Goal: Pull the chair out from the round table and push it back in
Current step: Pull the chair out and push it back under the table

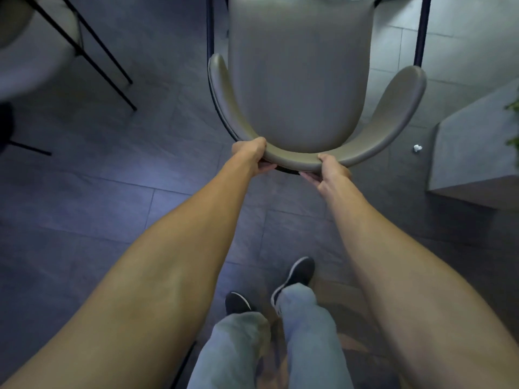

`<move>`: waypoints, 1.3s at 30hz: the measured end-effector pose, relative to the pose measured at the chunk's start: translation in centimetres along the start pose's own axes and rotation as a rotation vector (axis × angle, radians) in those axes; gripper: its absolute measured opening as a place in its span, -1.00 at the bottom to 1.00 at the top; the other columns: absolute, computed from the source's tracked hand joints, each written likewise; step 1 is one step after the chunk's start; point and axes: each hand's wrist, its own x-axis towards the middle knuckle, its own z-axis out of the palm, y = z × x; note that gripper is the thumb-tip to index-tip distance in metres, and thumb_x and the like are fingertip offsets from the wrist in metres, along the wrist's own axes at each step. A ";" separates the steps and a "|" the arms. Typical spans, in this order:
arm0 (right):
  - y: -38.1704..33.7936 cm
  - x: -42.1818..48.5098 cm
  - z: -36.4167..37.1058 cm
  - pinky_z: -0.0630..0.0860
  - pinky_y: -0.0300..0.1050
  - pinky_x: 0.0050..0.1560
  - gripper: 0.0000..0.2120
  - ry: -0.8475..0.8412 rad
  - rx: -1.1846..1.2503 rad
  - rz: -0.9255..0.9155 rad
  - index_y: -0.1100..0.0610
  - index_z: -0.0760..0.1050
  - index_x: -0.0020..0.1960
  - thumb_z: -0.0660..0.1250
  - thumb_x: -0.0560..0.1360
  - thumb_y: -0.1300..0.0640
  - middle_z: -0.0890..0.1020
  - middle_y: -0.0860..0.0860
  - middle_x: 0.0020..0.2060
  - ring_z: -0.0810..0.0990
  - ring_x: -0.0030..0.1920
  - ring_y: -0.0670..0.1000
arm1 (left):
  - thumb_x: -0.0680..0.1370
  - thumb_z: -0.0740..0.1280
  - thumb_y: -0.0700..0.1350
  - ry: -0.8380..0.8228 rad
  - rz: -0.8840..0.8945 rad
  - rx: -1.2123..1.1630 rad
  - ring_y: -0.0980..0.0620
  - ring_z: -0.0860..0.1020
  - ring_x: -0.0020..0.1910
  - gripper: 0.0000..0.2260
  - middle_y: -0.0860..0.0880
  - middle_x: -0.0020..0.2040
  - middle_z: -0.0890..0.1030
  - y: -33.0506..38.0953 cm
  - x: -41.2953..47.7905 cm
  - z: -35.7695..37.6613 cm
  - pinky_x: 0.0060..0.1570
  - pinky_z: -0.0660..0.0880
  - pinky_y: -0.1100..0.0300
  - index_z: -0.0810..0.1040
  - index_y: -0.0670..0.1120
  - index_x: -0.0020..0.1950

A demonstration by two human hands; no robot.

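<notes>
A grey padded chair [297, 80] with a curved backrest [297, 162] and thin dark metal legs stands in front of me, seen from above. My left hand [251, 155] grips the left part of the backrest's curve, thumb on top and fingers underneath. My right hand [331, 171] grips the curve just right of its middle in the same way. The chair's front reaches the top edge of the frame, where only a sliver of a pale surface shows; the round table itself is hidden from view.
Another pale chair [31, 51] with black legs stands at the upper left. A grey block [474, 153] sits at the right with a crumpled white scrap [417, 148] on the floor beside it. My feet [297, 273] stand on dark floor tiles behind the chair.
</notes>
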 end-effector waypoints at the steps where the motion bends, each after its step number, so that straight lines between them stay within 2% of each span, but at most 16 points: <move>1: -1.0 0.2 0.8 0.60 0.03 -0.53 -0.84 -0.001 0.006 0.000 0.30 0.42 0.01 0.37 0.50 0.32 0.61 0.29 -0.05 0.66 -0.20 0.24 | 0.56 0.36 -0.23 0.007 -0.006 0.014 -0.15 0.62 -0.28 -0.80 -0.22 -0.04 0.59 1.2 0.4 0.4 -0.48 0.61 0.02 0.43 -0.21 0.13; 3: -3.1 0.6 2.4 0.60 0.04 -0.55 -0.84 0.012 0.023 -0.003 0.27 0.37 -0.13 0.37 0.50 0.33 0.59 0.25 -0.15 0.64 -0.25 0.21 | 0.55 0.36 -0.23 0.012 -0.009 0.035 -0.17 0.64 -0.24 -0.76 -0.24 0.04 0.60 3.6 1.0 1.2 -0.53 0.59 0.04 0.45 -0.22 0.19; 5: -5.3 0.9 4.3 0.60 0.06 -0.53 -0.81 0.031 0.022 -0.003 0.25 0.34 -0.17 0.36 0.49 0.33 0.58 0.24 -0.16 0.65 -0.23 0.22 | 0.54 0.35 -0.24 0.024 0.000 0.020 -0.19 0.63 -0.22 -0.72 -0.25 0.08 0.60 6.2 1.6 2.0 -0.56 0.57 0.04 0.45 -0.23 0.24; 8: -8.6 1.4 6.9 0.63 0.12 -0.48 -0.84 0.018 -0.024 -0.001 0.28 0.39 -0.02 0.36 0.48 0.33 0.59 0.29 0.02 0.67 -0.08 0.29 | 0.55 0.33 -0.25 0.059 0.009 0.008 -0.16 0.62 -0.25 -0.71 -0.25 0.06 0.61 9.8 2.2 3.5 -0.59 0.55 0.06 0.45 -0.23 0.26; 10: -10.4 2.0 8.2 0.64 0.14 -0.43 -0.76 0.010 -0.036 -0.013 0.29 0.38 0.10 0.35 0.48 0.33 0.57 0.31 0.11 0.65 -0.03 0.32 | 0.56 0.31 -0.25 0.059 0.005 0.019 -0.14 0.60 -0.27 -0.71 -0.24 0.03 0.60 11.9 2.9 4.3 -0.61 0.53 0.08 0.45 -0.23 0.27; 14: -13.0 2.9 10.6 0.65 0.20 -0.35 -0.79 -0.001 -0.060 -0.003 0.28 0.35 0.09 0.31 0.50 0.34 0.53 0.28 0.16 0.63 0.02 0.31 | 0.56 0.30 -0.24 0.080 -0.014 0.030 -0.14 0.61 -0.28 -0.69 -0.25 0.03 0.61 15.1 4.9 5.4 -0.59 0.53 0.10 0.44 -0.23 0.30; 19: -14.9 3.9 12.5 0.65 0.19 -0.38 -0.78 0.012 -0.043 0.013 0.27 0.34 0.11 0.28 0.50 0.38 0.52 0.27 0.17 0.61 0.04 0.32 | 0.57 0.30 -0.21 0.058 -0.044 0.036 -0.13 0.60 -0.27 -0.68 -0.23 -0.01 0.57 17.7 6.1 6.2 -0.60 0.53 0.12 0.43 -0.21 0.32; 22: -15.4 4.6 13.0 0.63 0.16 -0.44 -0.76 0.044 -0.055 0.007 0.27 0.37 0.12 0.30 0.48 0.36 0.54 0.27 0.15 0.62 0.00 0.32 | 0.57 0.30 -0.21 0.048 -0.041 0.050 -0.13 0.59 -0.29 -0.70 -0.22 -0.07 0.56 18.4 6.3 6.5 -0.61 0.53 0.12 0.42 -0.22 0.29; 25: -15.2 4.0 12.8 0.65 0.13 -0.37 -0.78 0.075 -0.107 -0.007 0.28 0.40 0.10 0.31 0.47 0.31 0.60 0.28 0.05 0.68 -0.24 0.26 | 0.55 0.32 -0.15 0.070 0.001 0.070 -0.10 0.61 -0.31 -0.73 -0.20 -0.08 0.59 17.9 6.0 5.9 -0.56 0.56 0.12 0.47 -0.23 0.20; 27: -15.1 3.4 12.3 0.67 0.10 -0.33 -0.80 0.085 -0.159 -0.035 0.31 0.45 0.06 0.31 0.49 0.21 0.63 0.27 -0.08 0.67 -0.37 0.20 | 0.51 0.32 0.03 0.094 0.100 0.243 -0.09 0.65 -0.29 -0.64 -0.18 -0.07 0.65 17.4 5.9 5.2 -0.44 0.63 0.09 0.56 -0.24 0.11; 29: -15.1 3.0 11.5 0.68 0.09 -0.24 -0.62 0.126 -0.380 -0.082 0.32 0.52 -0.01 0.29 0.45 -0.03 0.65 0.25 -0.20 0.69 -0.33 0.19 | 0.49 0.24 0.28 0.194 0.280 0.634 -0.09 0.65 -0.28 -0.47 -0.14 -0.14 0.67 16.7 5.8 4.1 -0.25 0.64 0.07 0.61 -0.21 -0.07; 30: -15.4 2.8 11.1 0.68 0.07 -0.13 -0.46 0.173 -0.611 -0.128 0.31 0.57 0.03 0.25 0.41 -0.18 0.68 0.23 -0.17 0.71 -0.24 0.20 | 0.49 0.18 0.36 0.271 0.390 0.848 -0.11 0.62 -0.25 -0.40 -0.12 -0.18 0.64 16.6 5.7 3.4 -0.18 0.60 0.07 0.59 -0.19 -0.15; 32: -16.4 2.0 10.2 0.57 0.00 0.12 -0.26 0.271 -1.087 -0.253 0.27 0.57 0.23 0.17 0.40 -0.32 0.65 0.21 0.11 0.65 0.10 0.21 | 0.50 0.13 0.42 0.396 0.623 1.166 -0.17 0.57 -0.21 -0.37 -0.11 -0.21 0.59 16.7 5.2 2.4 -0.16 0.51 0.04 0.54 -0.15 -0.22; 34: -17.9 1.3 9.9 0.48 0.00 0.15 -0.33 0.298 -1.350 -0.383 0.24 0.53 0.28 0.19 0.47 -0.29 0.59 0.20 0.23 0.56 0.24 0.23 | 0.53 0.16 0.37 0.418 0.858 1.359 -0.19 0.58 -0.22 -0.42 -0.10 -0.25 0.56 17.4 4.6 2.1 -0.24 0.43 0.06 0.50 -0.14 -0.26; 36: -18.9 0.8 9.9 0.49 0.00 0.06 -0.46 0.302 -1.517 -0.565 0.22 0.57 0.19 0.24 0.51 -0.22 0.62 0.20 0.16 0.59 0.18 0.23 | 0.56 0.23 0.30 0.353 1.073 1.468 -0.16 0.53 -0.21 -0.53 -0.09 -0.24 0.53 17.9 3.6 2.8 -0.27 0.36 0.06 0.44 -0.10 -0.22; 39: -18.5 0.9 9.9 0.46 0.01 0.01 -0.65 0.134 -1.681 -0.879 0.19 0.56 0.09 0.26 0.52 -0.06 0.62 0.21 0.06 0.55 0.12 0.25 | 0.50 0.29 0.33 0.219 1.280 1.584 -0.16 0.54 0.00 -0.55 -0.11 -0.02 0.60 17.4 2.5 4.6 -0.06 0.43 0.01 0.50 -0.07 -0.06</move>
